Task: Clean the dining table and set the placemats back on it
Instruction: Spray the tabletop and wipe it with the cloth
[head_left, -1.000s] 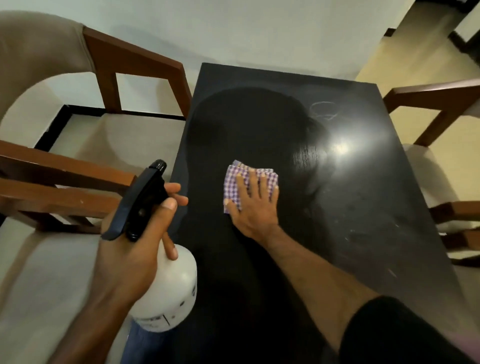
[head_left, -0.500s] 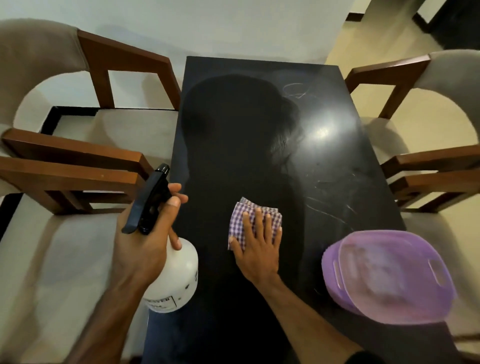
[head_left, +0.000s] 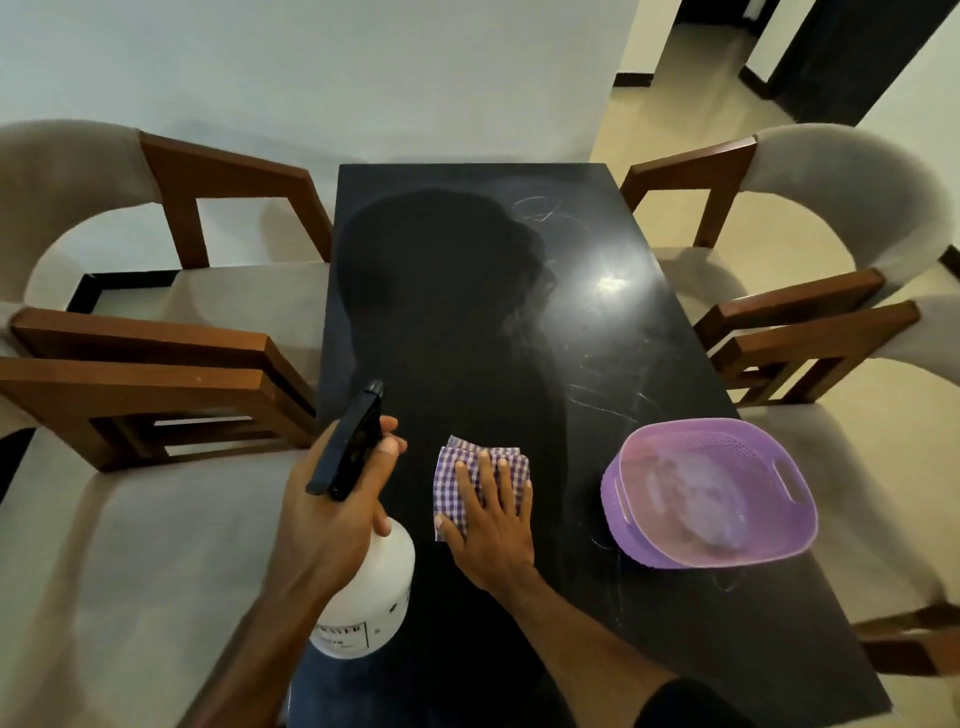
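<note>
Right hand (head_left: 488, 525) flat on cloth (head_left: 480, 480), left hand (head_left: 332, 519) gripping sprayer (head_left: 363, 582); I'd press evenly, overlap strokes across the streaky surface (head_left: 649, 364).

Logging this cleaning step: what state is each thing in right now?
Table: streaked on its right side, no placemats on it.
Checked cloth: folded, flat under right hand.
Spray bottle: upright, gripped by left hand.
Purple basket: upright on table.

basket (head_left: 707, 493) blocks right; tabletop (head_left: 467, 312) ahead open
</note>
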